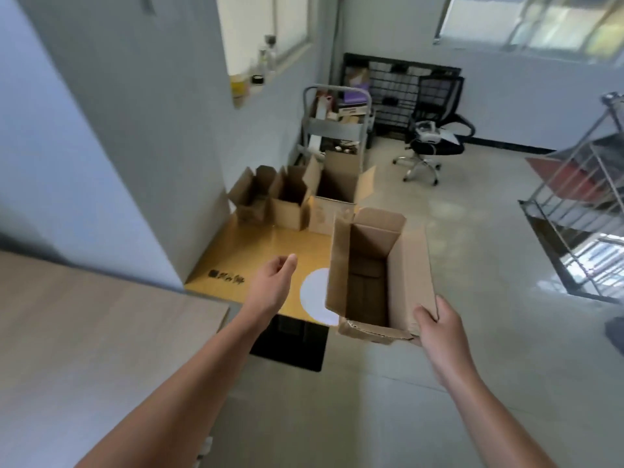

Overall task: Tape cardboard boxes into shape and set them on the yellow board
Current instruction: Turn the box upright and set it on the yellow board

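Indoors, right hand (439, 329) grips an open box (413, 265) by the yellow board (270, 244); left hand (273, 282) loose-fingered, empty.

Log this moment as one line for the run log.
right hand: grips open box by its near corner | left hand: empty, above yellow board | three other boxes: at board's far end

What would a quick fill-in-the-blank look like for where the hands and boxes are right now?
1. The box gripped by the right hand has its top ___.
2. The left hand hovers over the yellow board and holds ___.
3. At the board's far end stand ___ other boxes.
4. The round patch on the board is coloured ___.

Missing words: open; nothing; three; white.
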`<state>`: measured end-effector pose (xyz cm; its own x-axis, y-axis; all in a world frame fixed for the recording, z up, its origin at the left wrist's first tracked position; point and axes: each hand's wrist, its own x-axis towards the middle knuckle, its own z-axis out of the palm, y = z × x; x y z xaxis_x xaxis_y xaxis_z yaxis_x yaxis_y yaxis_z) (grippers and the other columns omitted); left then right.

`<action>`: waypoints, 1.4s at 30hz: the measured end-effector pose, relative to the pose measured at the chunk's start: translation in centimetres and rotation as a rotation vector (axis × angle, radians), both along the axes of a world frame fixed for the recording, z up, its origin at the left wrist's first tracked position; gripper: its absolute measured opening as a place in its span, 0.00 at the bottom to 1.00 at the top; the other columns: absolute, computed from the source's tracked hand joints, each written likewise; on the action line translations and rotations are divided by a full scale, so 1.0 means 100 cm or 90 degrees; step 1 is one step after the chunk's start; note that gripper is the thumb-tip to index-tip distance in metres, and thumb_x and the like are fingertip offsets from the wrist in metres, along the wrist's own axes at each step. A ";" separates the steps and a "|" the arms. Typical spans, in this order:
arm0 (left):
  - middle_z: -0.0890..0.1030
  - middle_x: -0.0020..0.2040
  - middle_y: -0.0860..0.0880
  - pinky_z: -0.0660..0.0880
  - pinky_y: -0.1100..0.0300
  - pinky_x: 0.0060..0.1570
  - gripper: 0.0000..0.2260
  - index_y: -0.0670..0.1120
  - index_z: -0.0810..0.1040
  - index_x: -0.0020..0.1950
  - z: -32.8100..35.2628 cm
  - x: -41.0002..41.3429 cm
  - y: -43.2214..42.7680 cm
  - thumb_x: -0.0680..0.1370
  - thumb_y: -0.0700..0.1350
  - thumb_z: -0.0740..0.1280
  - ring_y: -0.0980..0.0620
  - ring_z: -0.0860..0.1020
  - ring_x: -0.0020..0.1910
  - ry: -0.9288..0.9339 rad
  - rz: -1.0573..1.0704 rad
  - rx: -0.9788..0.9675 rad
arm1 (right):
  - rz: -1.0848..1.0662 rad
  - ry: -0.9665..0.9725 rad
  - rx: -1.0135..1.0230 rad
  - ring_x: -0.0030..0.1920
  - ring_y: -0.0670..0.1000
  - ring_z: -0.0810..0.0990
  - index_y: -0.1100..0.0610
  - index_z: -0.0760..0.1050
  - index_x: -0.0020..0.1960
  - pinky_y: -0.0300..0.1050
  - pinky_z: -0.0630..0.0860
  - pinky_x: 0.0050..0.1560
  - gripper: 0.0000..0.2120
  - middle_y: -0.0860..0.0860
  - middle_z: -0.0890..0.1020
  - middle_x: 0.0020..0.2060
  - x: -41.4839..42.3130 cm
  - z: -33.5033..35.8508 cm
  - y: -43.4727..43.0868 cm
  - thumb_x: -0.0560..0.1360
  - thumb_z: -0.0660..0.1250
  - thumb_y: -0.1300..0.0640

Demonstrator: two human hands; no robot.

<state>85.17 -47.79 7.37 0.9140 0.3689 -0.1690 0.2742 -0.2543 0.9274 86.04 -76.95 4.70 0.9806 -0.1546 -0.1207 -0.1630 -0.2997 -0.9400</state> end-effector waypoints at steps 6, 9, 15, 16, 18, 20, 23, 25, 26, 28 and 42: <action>0.79 0.63 0.50 0.71 0.58 0.56 0.17 0.47 0.78 0.67 -0.011 0.084 -0.043 0.84 0.55 0.61 0.52 0.77 0.62 -0.016 -0.069 0.164 | -0.079 0.042 0.016 0.41 0.48 0.75 0.48 0.76 0.49 0.57 0.85 0.47 0.05 0.42 0.74 0.39 0.075 -0.015 -0.045 0.81 0.63 0.56; 0.76 0.67 0.51 0.71 0.57 0.61 0.17 0.49 0.77 0.68 -0.027 0.124 -0.040 0.84 0.56 0.62 0.52 0.74 0.66 -0.001 -0.104 0.261 | -0.122 0.075 0.043 0.46 0.46 0.74 0.55 0.74 0.63 0.59 0.84 0.50 0.11 0.46 0.72 0.49 0.114 -0.029 -0.044 0.82 0.63 0.55; 0.74 0.70 0.50 0.70 0.49 0.71 0.16 0.49 0.76 0.69 -0.044 0.212 -0.024 0.82 0.52 0.65 0.49 0.68 0.72 -0.049 -0.131 0.360 | -0.157 0.076 0.069 0.54 0.52 0.78 0.54 0.75 0.59 0.53 0.83 0.48 0.08 0.50 0.79 0.53 0.178 -0.029 -0.035 0.83 0.61 0.61; 0.74 0.70 0.49 0.70 0.49 0.71 0.16 0.49 0.76 0.69 -0.045 0.225 -0.019 0.82 0.52 0.65 0.49 0.68 0.72 -0.054 -0.130 0.363 | -0.145 0.079 0.062 0.55 0.53 0.78 0.55 0.75 0.60 0.53 0.83 0.48 0.08 0.51 0.79 0.53 0.187 -0.029 -0.032 0.83 0.61 0.61; 0.75 0.69 0.49 0.70 0.48 0.71 0.16 0.49 0.76 0.69 -0.049 0.243 -0.006 0.82 0.52 0.65 0.49 0.68 0.71 -0.054 -0.127 0.362 | -0.124 0.089 0.041 0.55 0.55 0.79 0.57 0.73 0.65 0.53 0.81 0.48 0.11 0.49 0.79 0.53 0.201 -0.033 -0.021 0.83 0.62 0.60; 0.75 0.69 0.50 0.70 0.48 0.72 0.17 0.50 0.76 0.69 -0.055 0.252 0.004 0.83 0.55 0.64 0.50 0.68 0.72 -0.034 -0.109 0.356 | -0.115 0.106 0.016 0.59 0.52 0.77 0.56 0.68 0.74 0.54 0.79 0.55 0.21 0.46 0.78 0.60 0.210 -0.036 -0.007 0.82 0.63 0.57; 0.74 0.70 0.51 0.68 0.49 0.71 0.17 0.51 0.76 0.69 -0.064 0.255 0.012 0.83 0.57 0.62 0.50 0.68 0.72 0.006 -0.103 0.350 | -0.118 0.131 0.022 0.61 0.50 0.76 0.54 0.68 0.75 0.61 0.81 0.58 0.25 0.49 0.75 0.63 0.218 -0.044 0.003 0.78 0.64 0.52; 0.74 0.70 0.51 0.68 0.48 0.70 0.18 0.51 0.75 0.69 -0.072 0.255 0.017 0.83 0.58 0.61 0.50 0.68 0.72 0.024 -0.116 0.355 | -0.113 0.133 0.043 0.53 0.50 0.77 0.56 0.71 0.71 0.59 0.84 0.50 0.20 0.53 0.77 0.58 0.222 -0.047 0.004 0.79 0.63 0.56; 0.74 0.70 0.50 0.69 0.48 0.70 0.18 0.51 0.75 0.69 -0.075 0.254 0.020 0.83 0.58 0.61 0.50 0.68 0.72 0.032 -0.115 0.353 | -0.106 0.130 0.040 0.50 0.49 0.77 0.57 0.72 0.69 0.58 0.85 0.48 0.17 0.54 0.78 0.57 0.221 -0.047 0.003 0.80 0.62 0.58; 0.75 0.70 0.50 0.69 0.48 0.70 0.18 0.50 0.76 0.69 -0.080 0.249 0.022 0.83 0.57 0.61 0.49 0.69 0.71 0.045 -0.101 0.344 | -0.084 0.117 0.018 0.48 0.49 0.77 0.58 0.74 0.66 0.56 0.85 0.47 0.15 0.53 0.78 0.55 0.214 -0.047 -0.001 0.81 0.62 0.60; 0.74 0.71 0.48 0.67 0.41 0.71 0.19 0.51 0.76 0.69 -0.081 0.164 0.047 0.83 0.59 0.61 0.46 0.68 0.72 0.146 0.064 0.366 | 0.136 0.118 0.035 0.37 0.41 0.81 0.55 0.76 0.53 0.40 0.82 0.38 0.04 0.50 0.81 0.46 0.161 -0.049 0.038 0.82 0.62 0.60</action>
